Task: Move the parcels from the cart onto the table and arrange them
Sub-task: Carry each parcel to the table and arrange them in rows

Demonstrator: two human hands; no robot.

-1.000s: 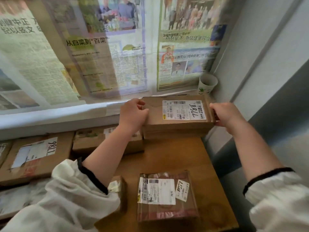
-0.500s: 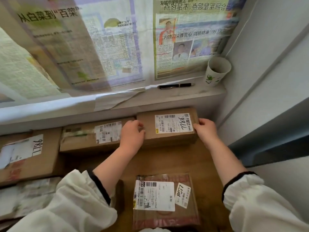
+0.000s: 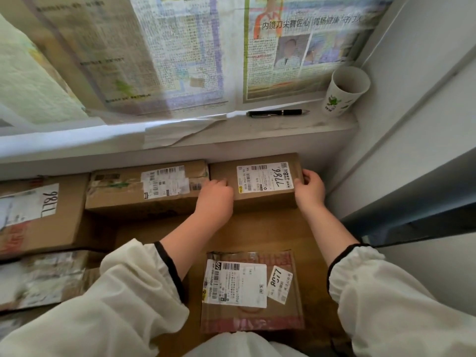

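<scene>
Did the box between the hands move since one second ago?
Yes. The box went down, from level with the window ledge to below it.

The leftmost box (image 3: 43,217) is cut off, its label blurred.

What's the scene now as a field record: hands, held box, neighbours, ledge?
left hand: grips the box at its left end
right hand: grips its right end
box: label up, at the back right of the table, below the ledge
neighbour: taped box on its left, side by side
front: flat parcel, labels up
ledge: pen, cup
</scene>
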